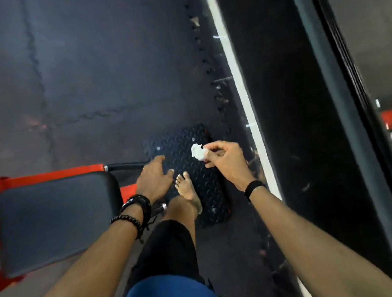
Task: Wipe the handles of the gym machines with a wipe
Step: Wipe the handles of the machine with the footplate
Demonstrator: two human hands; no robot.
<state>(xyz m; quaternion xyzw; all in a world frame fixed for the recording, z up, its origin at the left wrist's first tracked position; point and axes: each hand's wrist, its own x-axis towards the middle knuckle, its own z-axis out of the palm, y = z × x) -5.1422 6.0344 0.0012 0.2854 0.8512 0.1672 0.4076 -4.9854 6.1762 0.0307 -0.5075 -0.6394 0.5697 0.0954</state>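
Here the handle (126,165) runs left-right, just left of the relaxed left hand (154,178); the right hand (226,161) pinches the wipe (198,152), farther right.

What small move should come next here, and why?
Probably bring the right hand, which pinches the wipe, leftward onto the black handle. The wipe hangs above the footplate, apart from the handle, while the left hand hovers open beside it.
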